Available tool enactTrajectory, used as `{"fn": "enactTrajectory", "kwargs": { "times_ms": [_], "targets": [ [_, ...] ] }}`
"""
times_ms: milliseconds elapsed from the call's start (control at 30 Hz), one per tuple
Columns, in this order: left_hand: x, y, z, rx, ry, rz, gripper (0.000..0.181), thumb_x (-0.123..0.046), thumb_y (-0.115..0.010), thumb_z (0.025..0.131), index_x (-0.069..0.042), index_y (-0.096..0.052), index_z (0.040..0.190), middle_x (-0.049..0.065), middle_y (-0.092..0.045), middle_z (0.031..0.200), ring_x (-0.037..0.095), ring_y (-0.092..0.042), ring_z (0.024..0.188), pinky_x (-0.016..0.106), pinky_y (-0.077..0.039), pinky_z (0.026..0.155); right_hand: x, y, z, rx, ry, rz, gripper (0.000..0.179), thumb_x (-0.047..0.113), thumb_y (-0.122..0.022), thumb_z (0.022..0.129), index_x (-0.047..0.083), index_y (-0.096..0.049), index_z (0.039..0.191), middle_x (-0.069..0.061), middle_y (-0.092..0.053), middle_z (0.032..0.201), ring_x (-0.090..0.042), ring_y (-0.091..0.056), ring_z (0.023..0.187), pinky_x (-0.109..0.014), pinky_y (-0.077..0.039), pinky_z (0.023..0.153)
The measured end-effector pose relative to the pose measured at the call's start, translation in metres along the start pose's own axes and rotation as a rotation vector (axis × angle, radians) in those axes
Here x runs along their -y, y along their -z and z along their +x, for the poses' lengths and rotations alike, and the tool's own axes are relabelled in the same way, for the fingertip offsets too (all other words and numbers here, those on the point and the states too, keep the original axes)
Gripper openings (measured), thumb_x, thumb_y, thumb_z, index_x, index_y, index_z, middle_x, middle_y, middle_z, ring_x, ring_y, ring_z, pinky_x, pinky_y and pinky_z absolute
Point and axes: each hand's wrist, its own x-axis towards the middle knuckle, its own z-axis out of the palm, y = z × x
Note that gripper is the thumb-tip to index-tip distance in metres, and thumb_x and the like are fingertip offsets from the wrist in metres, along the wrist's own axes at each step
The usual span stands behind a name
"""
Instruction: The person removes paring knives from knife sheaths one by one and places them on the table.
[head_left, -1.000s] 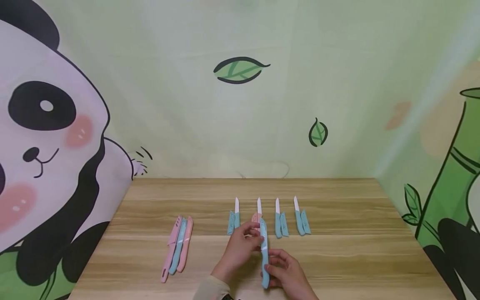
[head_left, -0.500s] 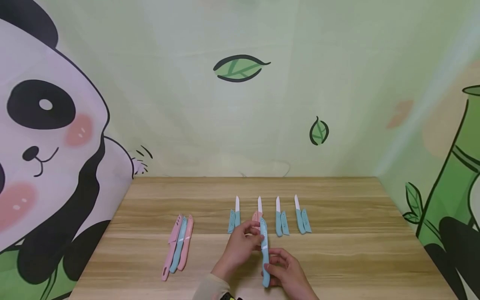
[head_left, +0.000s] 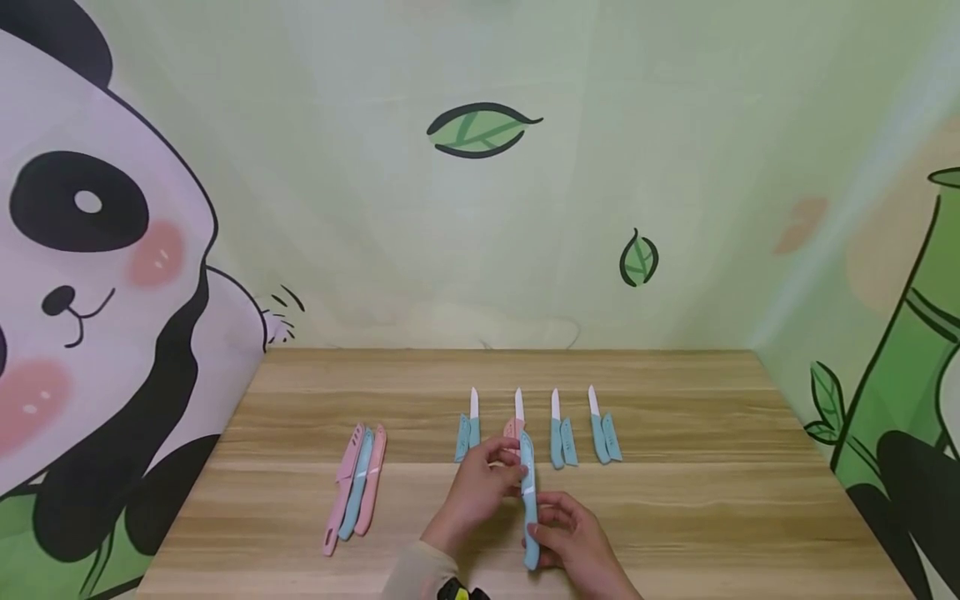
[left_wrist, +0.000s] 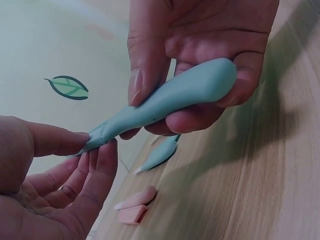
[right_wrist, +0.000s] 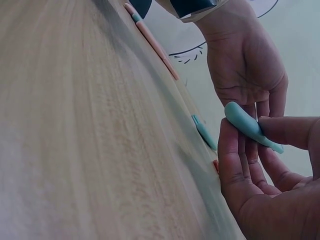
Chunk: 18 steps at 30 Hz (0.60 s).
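Note:
Both hands hold one blue sheathed knife [head_left: 529, 508] above the table, its handle toward the person. My left hand [head_left: 480, 492] pinches the sheathed end between thumb and fingers. On the handle, my right hand [head_left: 570, 533] has its thumb on one side and its fingers on the other. The left wrist view shows the blue handle [left_wrist: 175, 95] reaching past the right thumb. Just beyond the hands lies a pink knife [head_left: 519, 404] with a white blade, its pink sheath [head_left: 510, 428] beside it, both partly hidden by the held knife and left hand.
Several bare-bladed small knives lie in a row at the back, among them a blue knife [head_left: 556, 429] with its blue sheath [head_left: 569, 442] beside it. At left, a pink slotted-sheath knife [head_left: 343, 490], a blue knife [head_left: 356, 485] and another pink knife [head_left: 371, 481] lie together on the wooden table [head_left: 712, 500].
The hands keep the same hold on the blue knife. The whole head view has shifted slightly upward in the picture; nothing on the table has visibly moved.

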Motion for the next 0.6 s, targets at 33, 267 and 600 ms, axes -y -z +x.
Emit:
{"fn": "enactTrajectory", "kwargs": {
  "times_ms": [33,267,600],
  "targets": [
    [-0.0003,0.0000,0.0002,0.000,-0.001,-0.002,0.034,0.000,-0.068,0.094,0.003,-0.063,0.127,0.011,-0.062,0.102,0.016,-0.065,0.077,0.036,-0.065,0.074,0.0001,0.0000,0.0000,0.002,0.000,0.003,0.051,0.004,-0.069,0.095,-0.006,-0.048,0.141,-0.007,-0.067,0.104,-0.022,-0.073,0.085,-0.037,-0.063,0.072],
    [0.0005,0.0012,0.0004,0.007,0.003,-0.005,0.034,0.002,-0.067,0.094,0.004,-0.063,0.127,0.012,-0.062,0.102,0.016,-0.066,0.077,0.037,-0.066,0.074,0.0000,-0.0002,-0.0001,0.007,-0.005,0.000,0.050,0.005,-0.070,0.095,-0.005,-0.049,0.140,-0.009,-0.068,0.106,-0.022,-0.072,0.087,-0.038,-0.064,0.073],
    [0.0020,0.0024,0.0006,0.013,-0.001,-0.024,0.033,0.002,-0.067,0.093,0.004,-0.063,0.125,0.011,-0.061,0.101,0.015,-0.065,0.075,0.035,-0.065,0.071,0.0014,-0.0021,-0.0014,0.014,0.005,-0.008,0.050,0.004,-0.070,0.095,-0.007,-0.048,0.138,-0.009,-0.067,0.105,-0.021,-0.073,0.087,-0.037,-0.064,0.074]
  ]
}}
